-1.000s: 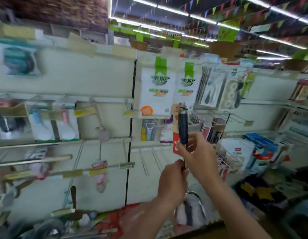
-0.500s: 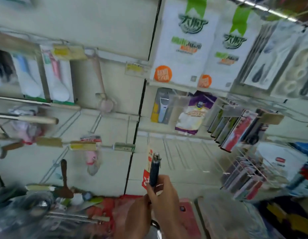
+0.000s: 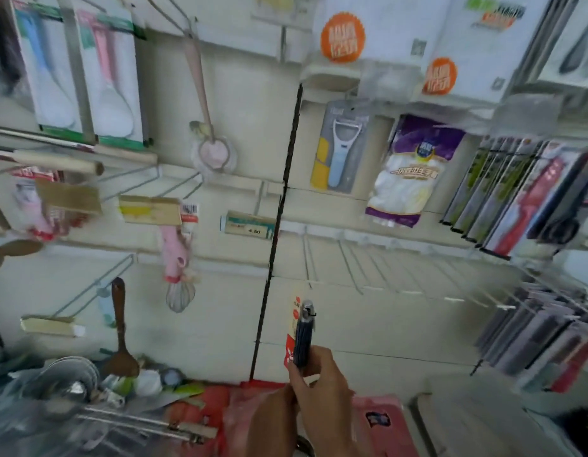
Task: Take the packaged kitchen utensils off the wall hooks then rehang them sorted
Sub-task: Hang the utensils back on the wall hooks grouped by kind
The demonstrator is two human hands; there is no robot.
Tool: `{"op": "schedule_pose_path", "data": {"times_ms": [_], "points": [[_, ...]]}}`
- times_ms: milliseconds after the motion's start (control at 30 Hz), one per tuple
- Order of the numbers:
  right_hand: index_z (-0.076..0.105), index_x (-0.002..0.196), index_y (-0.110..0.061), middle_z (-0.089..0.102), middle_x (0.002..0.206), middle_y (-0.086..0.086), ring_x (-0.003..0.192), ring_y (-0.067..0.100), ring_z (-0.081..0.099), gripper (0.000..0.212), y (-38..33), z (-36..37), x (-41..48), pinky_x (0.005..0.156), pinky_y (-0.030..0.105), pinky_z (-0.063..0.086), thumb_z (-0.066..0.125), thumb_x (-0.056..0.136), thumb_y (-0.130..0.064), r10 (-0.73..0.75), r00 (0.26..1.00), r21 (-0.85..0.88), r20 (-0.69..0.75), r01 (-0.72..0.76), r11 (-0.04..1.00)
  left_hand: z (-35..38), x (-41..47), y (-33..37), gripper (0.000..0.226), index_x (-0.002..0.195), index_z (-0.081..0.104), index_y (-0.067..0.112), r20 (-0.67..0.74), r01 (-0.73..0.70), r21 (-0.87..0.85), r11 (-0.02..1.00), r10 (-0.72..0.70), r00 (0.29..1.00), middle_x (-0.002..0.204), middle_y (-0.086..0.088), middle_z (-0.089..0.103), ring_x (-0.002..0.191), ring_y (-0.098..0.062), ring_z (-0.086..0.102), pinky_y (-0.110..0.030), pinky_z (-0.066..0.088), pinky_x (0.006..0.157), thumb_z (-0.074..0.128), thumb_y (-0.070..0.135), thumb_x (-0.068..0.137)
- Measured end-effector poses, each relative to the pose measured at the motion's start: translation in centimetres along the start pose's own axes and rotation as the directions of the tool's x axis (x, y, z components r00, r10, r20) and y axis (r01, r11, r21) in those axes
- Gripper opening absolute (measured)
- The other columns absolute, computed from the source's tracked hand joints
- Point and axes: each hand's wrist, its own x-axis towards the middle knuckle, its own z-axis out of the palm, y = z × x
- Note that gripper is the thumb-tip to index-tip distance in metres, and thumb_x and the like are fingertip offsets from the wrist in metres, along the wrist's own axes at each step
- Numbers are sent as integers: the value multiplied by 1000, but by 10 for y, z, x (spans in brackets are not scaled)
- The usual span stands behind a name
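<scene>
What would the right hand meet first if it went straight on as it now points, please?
Probably the bare wire hooks on the wall just above the dark-handled utensil the right hand grips; depth is unclear.

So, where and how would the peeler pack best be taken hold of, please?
Probably its lower half, pinched by the side edges, coming from the front: the peeler pack hangs flat by its top, with bare wall on its left and the purple bag apart on its right.
</scene>
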Motion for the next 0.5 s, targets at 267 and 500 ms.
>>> {"op": "schedule_pose_path", "data": {"times_ms": [267,500], "points": [[61,97,-40,67,90,-18,77,7,66,18,54,50,31,69,42,57,75,85,-43,-148,979,114,-140,165,980,36,30,-34,16,106,58,18,2,21,-159,987,-21,1000,93,0,71,81,-14,66,-32,54,72,52,18,91],[66,98,-31,67,92,-13,86,7,64,15,63,56,66,73,40,56,75,87,-34,-253,934,145,-250,295,944,50,66,-40,7,91,54,16,-113,-79,-131,988,65,992,85,-1,66,75,-22,63,-42,51,69,47,15,93]]}}
